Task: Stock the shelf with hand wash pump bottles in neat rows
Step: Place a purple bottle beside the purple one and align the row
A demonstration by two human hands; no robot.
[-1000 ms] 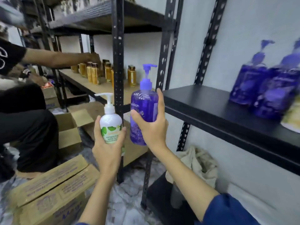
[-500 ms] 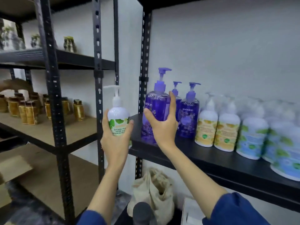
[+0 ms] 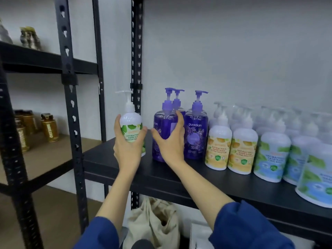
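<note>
My left hand (image 3: 128,150) grips a white pump bottle with green leaves on its label (image 3: 130,125), held upright just above the left end of the black shelf (image 3: 161,175). My right hand (image 3: 171,141) wraps round a purple pump bottle (image 3: 162,133) that stands on the shelf, at the front left of the purple group. Another purple bottle marked guardian (image 3: 196,135) stands right beside it, with more purple pumps behind. Rows of white bottles with orange labels (image 3: 218,150) and with blue-green labels (image 3: 272,159) fill the shelf to the right.
A black perforated upright (image 3: 136,69) stands just behind the white bottle. The neighbouring rack on the left holds gold jars (image 3: 50,130) on a brown shelf. Below the black shelf lie a beige cloth bag (image 3: 154,221) and a white box.
Both hands have moved forward to the shelf. The purple bottle has come down beside the other purple ones, and the white bottle has come up to the shelf's left end.
</note>
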